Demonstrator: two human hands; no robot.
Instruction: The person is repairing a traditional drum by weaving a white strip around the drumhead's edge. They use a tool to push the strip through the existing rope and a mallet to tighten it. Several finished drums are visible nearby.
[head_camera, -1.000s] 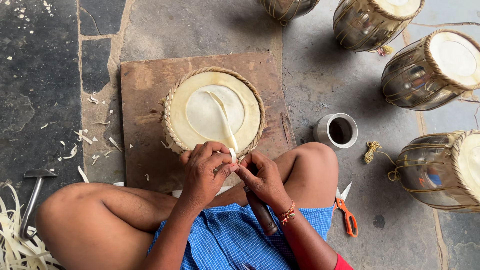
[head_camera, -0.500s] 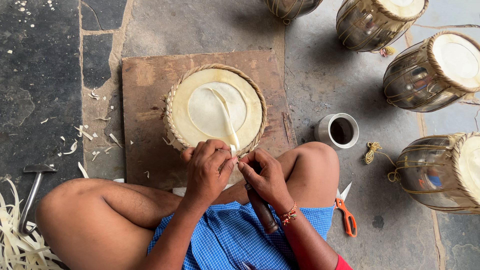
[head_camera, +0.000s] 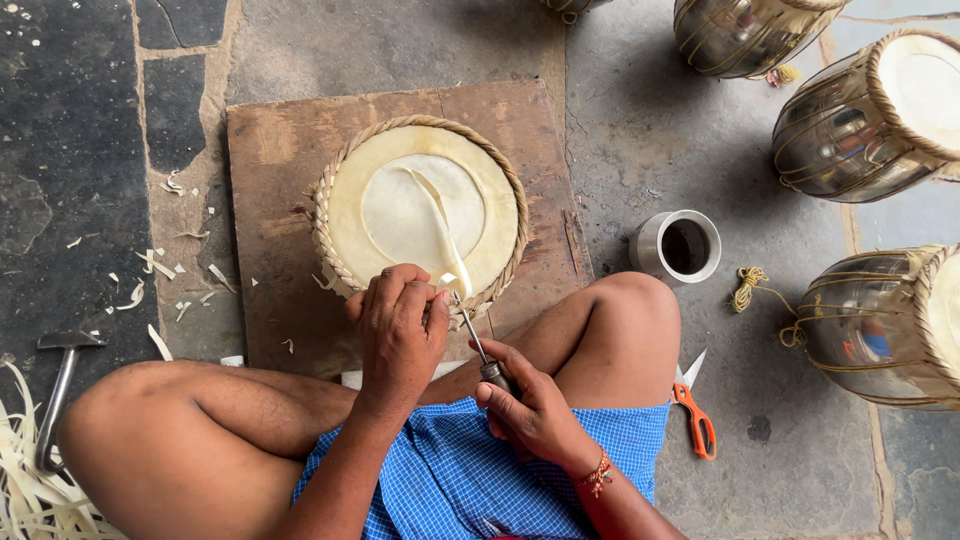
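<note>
Over the drumhead (head_camera: 420, 200), left hand (head_camera: 400, 330) fingers pinch a hide strip (head_camera: 445, 235) — right hand (head_camera: 530, 405) grips an awl (head_camera: 478, 350).

Stone floor (head_camera: 400, 40): wooden board (head_camera: 270, 230) bearing a round drumhead (head_camera: 420, 205); metal cup (head_camera: 680, 245); orange-handled scissors (head_camera: 693, 415); hammer (head_camera: 58, 390); pale strips (head_camera: 30, 490), probably hide; coiled cord (head_camera: 748, 288); metal drums (head_camera: 860, 120).

Left hand (head_camera: 400, 325): forearm rising from lower centre, wrist straight, back of hand uppermost, fingers curled and pinched together at the tips. Right hand (head_camera: 535, 405): lower, forearm entering from bottom right, beaded band at wrist, fingers wrapped closed, thumb laid along the top. Hands just apart.
</note>
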